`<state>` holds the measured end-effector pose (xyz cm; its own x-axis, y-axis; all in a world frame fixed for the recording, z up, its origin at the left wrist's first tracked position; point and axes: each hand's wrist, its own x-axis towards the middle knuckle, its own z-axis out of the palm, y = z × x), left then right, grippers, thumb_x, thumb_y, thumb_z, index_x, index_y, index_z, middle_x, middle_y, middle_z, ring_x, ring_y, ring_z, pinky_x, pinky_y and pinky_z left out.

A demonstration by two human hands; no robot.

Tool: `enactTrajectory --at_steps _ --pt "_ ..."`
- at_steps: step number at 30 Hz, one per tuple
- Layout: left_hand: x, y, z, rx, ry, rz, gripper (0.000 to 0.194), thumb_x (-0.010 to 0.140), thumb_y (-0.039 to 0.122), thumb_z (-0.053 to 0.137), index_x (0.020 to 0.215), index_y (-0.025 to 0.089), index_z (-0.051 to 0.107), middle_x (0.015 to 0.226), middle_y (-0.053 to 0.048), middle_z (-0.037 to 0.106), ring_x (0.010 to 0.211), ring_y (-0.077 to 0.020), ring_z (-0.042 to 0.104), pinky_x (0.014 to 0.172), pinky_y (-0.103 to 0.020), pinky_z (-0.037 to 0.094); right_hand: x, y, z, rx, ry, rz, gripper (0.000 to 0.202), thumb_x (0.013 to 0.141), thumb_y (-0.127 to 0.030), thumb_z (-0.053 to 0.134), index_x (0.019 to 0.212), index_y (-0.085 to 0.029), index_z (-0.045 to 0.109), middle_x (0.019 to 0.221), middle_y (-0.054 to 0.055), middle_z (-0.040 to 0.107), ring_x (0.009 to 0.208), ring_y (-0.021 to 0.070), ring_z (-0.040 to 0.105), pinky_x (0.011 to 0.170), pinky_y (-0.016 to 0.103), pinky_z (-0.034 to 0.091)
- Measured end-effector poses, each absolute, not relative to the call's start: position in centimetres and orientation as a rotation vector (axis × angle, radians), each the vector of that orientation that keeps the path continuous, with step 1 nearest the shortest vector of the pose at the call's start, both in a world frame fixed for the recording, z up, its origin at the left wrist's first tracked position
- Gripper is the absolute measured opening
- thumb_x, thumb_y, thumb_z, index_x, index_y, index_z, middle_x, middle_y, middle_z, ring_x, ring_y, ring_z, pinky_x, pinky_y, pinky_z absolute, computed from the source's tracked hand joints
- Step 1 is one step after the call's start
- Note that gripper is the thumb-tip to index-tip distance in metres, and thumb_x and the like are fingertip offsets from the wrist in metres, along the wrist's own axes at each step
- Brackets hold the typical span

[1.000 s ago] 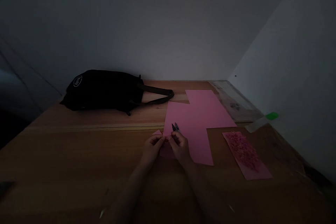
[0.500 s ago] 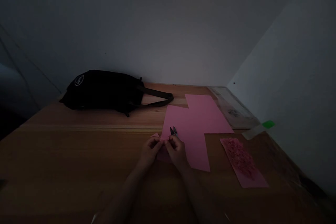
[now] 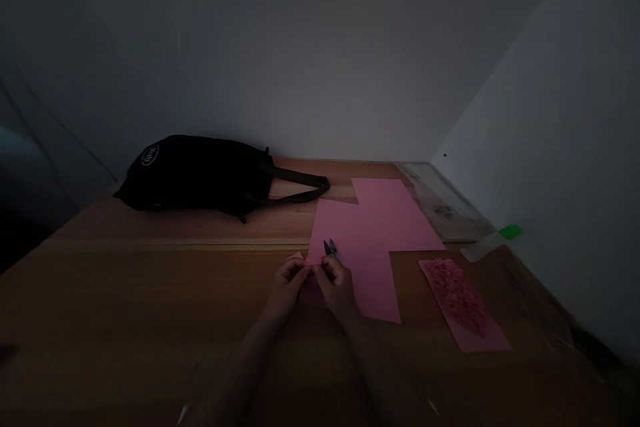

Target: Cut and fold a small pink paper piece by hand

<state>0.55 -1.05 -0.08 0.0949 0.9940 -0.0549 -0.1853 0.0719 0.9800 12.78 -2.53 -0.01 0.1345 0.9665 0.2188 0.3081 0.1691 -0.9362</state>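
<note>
Between my fingertips is a small piece of pink paper (image 3: 313,264), pinched from both sides. My left hand (image 3: 287,287) is closed on its left end, with thumb and forefinger together. My right hand (image 3: 337,287) pinches the right end, close beside the left. Under and beyond my hands lie large pink paper sheets (image 3: 350,233), overlapping on the table. Just past my right fingers, the open dark blades of a small pair of snips (image 3: 331,248) rest on the paper; my right hand hides their handles. A pink paper corner (image 3: 297,256) pokes out behind my left fingers.
A black bag (image 3: 200,173) with a long strap lies at the back left. On the right, a pink card (image 3: 487,341) bears a heap of crinkled pink shreds (image 3: 457,293). Behind it are a clear plastic sheet (image 3: 445,207) and a green-ended strip (image 3: 511,232) by the wall.
Both hands stay in nearly the same place, still pinching the small paper piece. The view has shifted very slightly; nothing else has visibly moved.
</note>
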Motion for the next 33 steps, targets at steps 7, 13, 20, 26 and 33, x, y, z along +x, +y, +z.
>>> enactTrajectory --at_steps 7,13,20,26,33 --pt "0.7 -1.2 0.2 0.968 0.989 1.172 0.023 0.064 0.037 0.067 0.066 0.016 0.057 0.071 0.0 0.057 0.068 -0.0118 0.052 0.066 -0.022 0.042 12.6 -3.0 0.6 -1.431 -1.565 0.617 0.018 0.082 -0.031 0.043 0.073 -0.019 0.054 0.06 0.001 0.056 0.056 0.0145 0.051 0.053 0.024 0.038" --pt "0.8 -1.2 0.2 0.947 1.044 1.163 0.025 0.064 0.039 0.065 0.068 0.017 0.055 0.072 -0.001 0.058 0.068 -0.0131 0.052 0.066 -0.024 0.042 12.3 -3.1 0.7 -1.63 -1.627 0.392 0.019 0.081 -0.024 0.042 0.086 -0.018 0.059 0.075 0.006 0.064 0.064 0.0166 0.057 0.059 0.026 0.039" --pt "1.0 -1.3 0.0 0.936 1.046 1.198 0.025 0.066 0.04 0.062 0.07 0.017 0.053 0.073 0.0 0.055 0.068 -0.0121 0.051 0.066 -0.023 0.041 12.2 -2.8 1.3 -2.115 -1.626 0.058 0.038 0.074 -0.012 0.047 0.111 -0.014 0.055 0.104 0.014 0.058 0.096 0.0272 0.049 0.079 0.038 0.034" --pt "0.9 -1.6 0.5 1.312 1.13 1.168 0.021 0.074 0.036 0.055 0.065 0.017 0.054 0.072 -0.001 0.053 0.072 -0.0143 0.05 0.069 -0.025 0.041 12.3 -2.5 0.8 -2.203 -1.626 0.021 0.034 0.087 -0.013 0.033 0.114 -0.017 0.054 0.103 0.014 0.058 0.094 0.0253 0.049 0.076 0.037 0.033" --pt "1.0 -1.9 0.4 1.289 1.167 1.185 0.021 0.075 0.036 0.055 0.068 0.017 0.054 0.069 0.0 0.054 0.068 -0.0132 0.051 0.066 -0.024 0.042 12.3 -2.5 1.0 -2.259 -1.58 0.027 0.031 0.088 -0.013 0.035 0.109 -0.018 0.057 0.107 0.014 0.058 0.095 0.025 0.051 0.076 0.037 0.034"
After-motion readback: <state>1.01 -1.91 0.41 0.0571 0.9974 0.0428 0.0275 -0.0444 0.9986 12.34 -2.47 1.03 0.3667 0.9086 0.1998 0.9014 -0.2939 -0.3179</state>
